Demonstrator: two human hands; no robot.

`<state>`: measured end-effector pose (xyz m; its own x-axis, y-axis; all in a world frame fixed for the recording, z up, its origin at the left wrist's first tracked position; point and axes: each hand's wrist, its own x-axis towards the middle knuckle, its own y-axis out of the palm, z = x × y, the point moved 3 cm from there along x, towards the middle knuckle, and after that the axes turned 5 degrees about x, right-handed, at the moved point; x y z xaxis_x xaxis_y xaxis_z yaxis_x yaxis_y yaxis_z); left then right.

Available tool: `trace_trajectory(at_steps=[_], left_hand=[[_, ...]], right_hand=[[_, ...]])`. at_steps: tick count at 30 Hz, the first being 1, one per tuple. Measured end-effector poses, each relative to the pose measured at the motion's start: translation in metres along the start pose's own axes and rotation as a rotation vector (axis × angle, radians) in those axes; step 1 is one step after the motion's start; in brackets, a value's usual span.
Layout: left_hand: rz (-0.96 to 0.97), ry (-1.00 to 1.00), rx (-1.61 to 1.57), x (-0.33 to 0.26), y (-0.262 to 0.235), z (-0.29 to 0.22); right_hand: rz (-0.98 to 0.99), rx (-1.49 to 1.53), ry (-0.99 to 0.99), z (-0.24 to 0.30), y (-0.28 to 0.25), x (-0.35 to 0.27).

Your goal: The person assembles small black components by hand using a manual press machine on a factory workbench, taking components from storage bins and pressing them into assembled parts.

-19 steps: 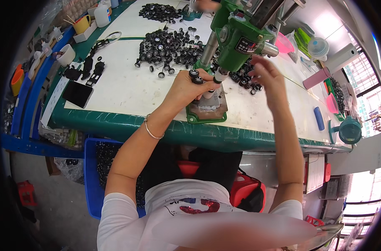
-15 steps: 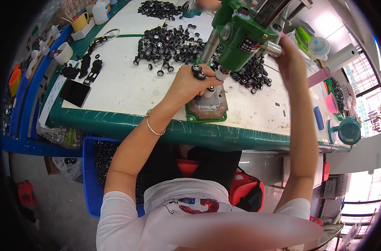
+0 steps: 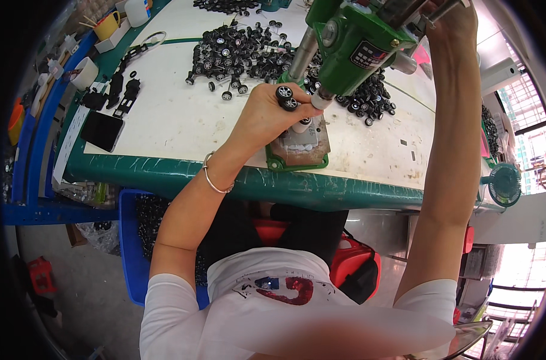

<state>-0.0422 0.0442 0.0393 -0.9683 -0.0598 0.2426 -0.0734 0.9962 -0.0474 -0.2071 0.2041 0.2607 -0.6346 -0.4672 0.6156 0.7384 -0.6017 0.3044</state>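
Note:
My left hand (image 3: pixel 262 114) is closed on small black toy wheels (image 3: pixel 285 98) with silver hubs, beside the ram (image 3: pixel 322 99) of a green hand press (image 3: pixel 360 51). Its thumb and fingers reach to the ram's pale tip. Just beneath, another wheel (image 3: pixel 306 121) rests on a whitish round holder (image 3: pixel 300 127) on the press's base plate (image 3: pixel 309 157). Up at the top right, my right hand (image 3: pixel 456 27) is closed around the press's lever (image 3: pixel 446 12); its fingers are partly hidden.
Heaps of black wheels on axles (image 3: pixel 237 54) lie left of and behind the press, with more wheels (image 3: pixel 369 102) to its right. A dark phone (image 3: pixel 102 131) and black plastic parts (image 3: pixel 128 96) lie at the left. A blue bin (image 3: pixel 129 252) stands below the table's green edge (image 3: pixel 165 174).
My right hand has moved up and to the right, to the press's lever. My left hand stays by the ram with the wheels. The whole view has shifted slightly.

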Motion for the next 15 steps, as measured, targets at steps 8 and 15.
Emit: trace_trajectory(at_steps=[8,15], left_hand=[[-0.025,0.004,0.025,-0.003,0.001,0.0],[-0.016,-0.044,0.074,-0.006,0.001,-0.001]], right_hand=[[-0.364,-0.442,-0.424,0.02,0.063,-0.054],[-0.294,-0.281,-0.599,0.027,0.068,-0.086]])
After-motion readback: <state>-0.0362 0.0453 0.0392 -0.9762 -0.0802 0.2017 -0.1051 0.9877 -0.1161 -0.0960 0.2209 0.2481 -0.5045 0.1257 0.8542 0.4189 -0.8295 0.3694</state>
